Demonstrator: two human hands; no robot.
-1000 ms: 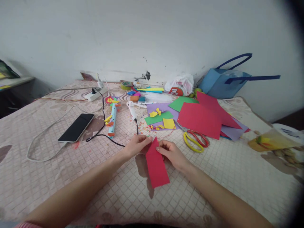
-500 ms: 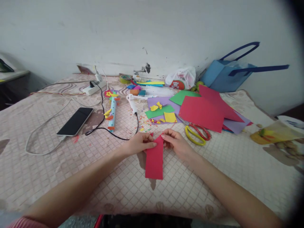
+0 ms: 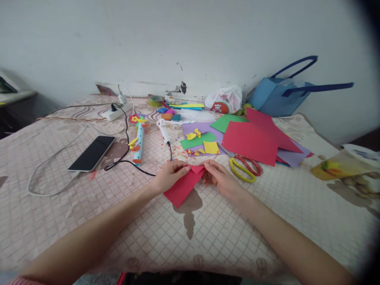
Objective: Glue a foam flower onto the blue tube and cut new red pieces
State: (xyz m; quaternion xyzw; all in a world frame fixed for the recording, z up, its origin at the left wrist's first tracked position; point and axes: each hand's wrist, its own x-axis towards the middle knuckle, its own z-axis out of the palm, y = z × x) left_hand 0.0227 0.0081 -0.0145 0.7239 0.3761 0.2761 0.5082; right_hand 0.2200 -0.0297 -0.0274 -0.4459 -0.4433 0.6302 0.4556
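Note:
Between my two hands is a strip of red paper (image 3: 183,187), held just above the table with its top end folded over in a small flap. My left hand (image 3: 170,176) pinches its upper left edge between thumb and fingers. At the upper right corner, my right hand (image 3: 218,176) grips the same paper by the fold. The strip slants down to the left. Scissors (image 3: 244,168) with yellow and red handles lie just right of my right hand. Beyond my hands are a yellow paper square (image 3: 211,147) and a green paper piece (image 3: 198,140).
Red sheets (image 3: 251,142) lie behind the scissors. A white glue gun (image 3: 163,131), a decorated light blue strip (image 3: 139,144) and a phone (image 3: 92,153) with its cable are on the left. A blue bag (image 3: 274,97) stands by the wall; a plastic cup (image 3: 338,166) lies at right.
The red paper has turned from hanging nearly straight to slanting down-left, and its top is now folded over. My hands stay on it. The view has shifted slightly.

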